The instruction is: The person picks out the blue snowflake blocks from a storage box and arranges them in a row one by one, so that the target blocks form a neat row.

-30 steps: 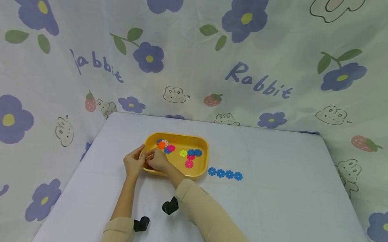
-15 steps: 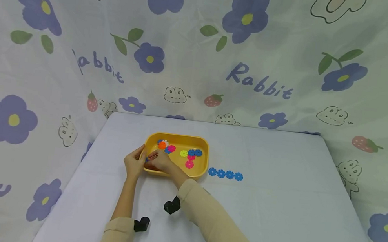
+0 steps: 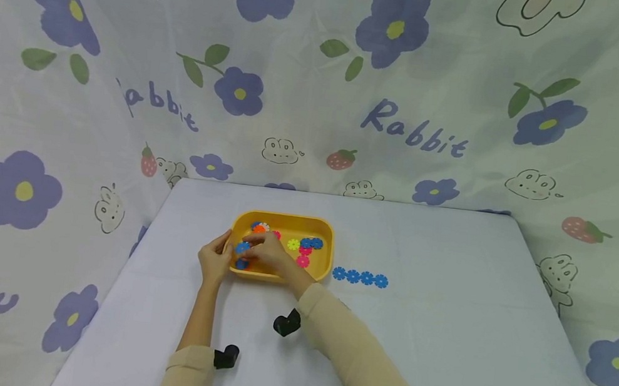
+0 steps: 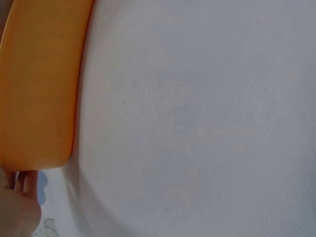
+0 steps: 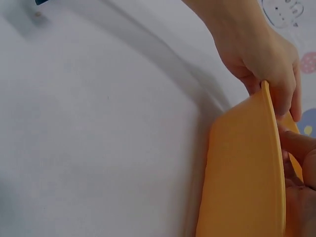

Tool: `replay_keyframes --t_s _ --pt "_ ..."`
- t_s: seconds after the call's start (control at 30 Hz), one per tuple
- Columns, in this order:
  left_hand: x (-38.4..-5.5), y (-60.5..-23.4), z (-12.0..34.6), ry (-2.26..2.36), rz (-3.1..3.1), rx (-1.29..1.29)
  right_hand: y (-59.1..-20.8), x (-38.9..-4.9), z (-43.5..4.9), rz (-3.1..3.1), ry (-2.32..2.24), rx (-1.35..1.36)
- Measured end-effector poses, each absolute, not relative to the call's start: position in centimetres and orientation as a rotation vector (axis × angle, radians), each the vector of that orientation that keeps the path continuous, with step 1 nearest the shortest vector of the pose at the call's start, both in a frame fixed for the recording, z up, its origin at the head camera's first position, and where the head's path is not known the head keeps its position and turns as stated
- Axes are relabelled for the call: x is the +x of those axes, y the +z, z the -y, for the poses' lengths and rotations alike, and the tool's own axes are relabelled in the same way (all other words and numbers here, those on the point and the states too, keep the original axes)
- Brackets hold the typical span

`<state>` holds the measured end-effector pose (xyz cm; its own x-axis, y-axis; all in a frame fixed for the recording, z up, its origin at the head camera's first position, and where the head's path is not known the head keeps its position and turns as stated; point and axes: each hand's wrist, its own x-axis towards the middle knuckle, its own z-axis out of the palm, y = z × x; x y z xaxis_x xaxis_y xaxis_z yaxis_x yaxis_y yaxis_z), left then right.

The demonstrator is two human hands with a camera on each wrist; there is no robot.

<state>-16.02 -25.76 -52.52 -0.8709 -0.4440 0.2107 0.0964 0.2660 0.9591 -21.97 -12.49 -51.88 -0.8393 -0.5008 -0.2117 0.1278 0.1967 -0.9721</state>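
Left hand [image 3: 214, 263] at the tray's left end, fingers and thumb closed over the rim of the yellow tray [image 3: 283, 223]. Steady, light hold suits here; pressing down on the edge could tip it.

Just inside that end, a blue disc [image 3: 242, 247], notched like a flower, at the right hand's fingertips. Right hand [image 3: 268, 253] narrow, seems to pinch that disc between thumb and finger. Best gripped by its edges, flat faces free, lifted clear of the lower blue disc [image 3: 242, 264] near the front wall.

Behind the fingers, an orange disc [image 3: 258, 229]; knuckles should pass above it. Farther right in the tray, a yellow disc [image 3: 294, 244] and a pink disc [image 3: 302, 261].

Just beside the tray's right end, blue row [image 3: 353, 276], four discs, on the table [image 3: 442, 333]. Sleeve best held off it.
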Motion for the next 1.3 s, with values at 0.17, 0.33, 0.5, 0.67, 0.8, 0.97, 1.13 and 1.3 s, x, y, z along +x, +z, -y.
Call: replay_keyframes --t_s 0.17,0.33,0.5,0.67,0.8,0.97,1.13,1.3 --pt "-15.2 -50.8 24.9 -1.586 2.135 0.293 -51.3 -22.5 11.4 -2.025 -1.72 -0.424" --pt "-15.2 -50.8 24.7 -1.567 2.127 0.286 -50.4 -22.8 10.0 -1.998 -1.824 -0.486" --pt "-15.2 -50.8 24.7 -1.565 2.105 0.288 -49.7 -22.9 8.4 -1.905 -1.919 -0.488" --pt "-15.2 -50.9 24.8 -1.581 2.093 0.282 -49.3 -22.9 6.5 -1.898 -1.956 -0.472" --pt "-15.2 -51.0 24.8 -1.592 2.08 0.276 -48.8 -22.8 5.1 -1.931 -1.971 -0.498" --pt "-15.3 -51.0 24.8 -1.599 2.077 0.26 -48.8 -22.4 3.2 -2.004 -2.003 -0.508" --pt "-15.2 -51.0 24.8 -1.571 2.097 0.279 -49.3 -21.9 0.8 -2.084 -2.019 -0.504" --pt "-15.2 -51.1 24.8 -1.563 2.111 0.293 -49.3 -21.2 -2.1 -2.165 -1.992 -0.513"
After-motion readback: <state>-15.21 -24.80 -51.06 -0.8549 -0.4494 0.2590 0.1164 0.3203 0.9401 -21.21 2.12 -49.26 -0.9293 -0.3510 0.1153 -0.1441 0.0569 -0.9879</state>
